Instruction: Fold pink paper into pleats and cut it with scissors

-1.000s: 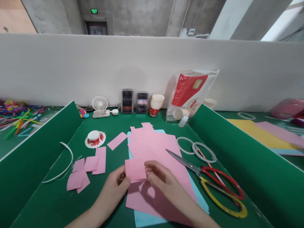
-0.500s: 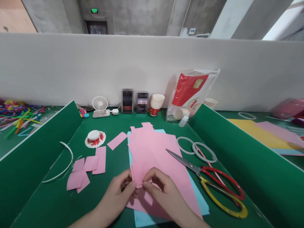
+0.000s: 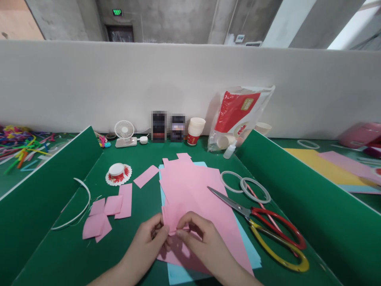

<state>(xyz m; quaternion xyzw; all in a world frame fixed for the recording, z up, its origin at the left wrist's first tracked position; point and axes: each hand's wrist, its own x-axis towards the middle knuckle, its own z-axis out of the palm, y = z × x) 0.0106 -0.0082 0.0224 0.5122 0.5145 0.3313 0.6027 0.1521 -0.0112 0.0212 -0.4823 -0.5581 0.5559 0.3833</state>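
Left grip [image 3: 149,241] and right grip [image 3: 204,240] pinch one small pink paper [image 3: 172,215].

Left fingers [image 3: 154,221] and right fingers [image 3: 193,218] pinch close together, forearms [image 3: 117,270] angled inward

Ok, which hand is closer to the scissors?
Right. The right hand is left of the scissors, over pink sheets; the left hand is farther left, at the left edge of the held pink paper.

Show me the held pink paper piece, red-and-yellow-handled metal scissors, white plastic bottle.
Held pink paper piece [image 3: 172,217]: head view, its face.
Scissors [image 3: 246,213]: head view, metal near handles.
White bottle [image 3: 229,152]: head view, body.
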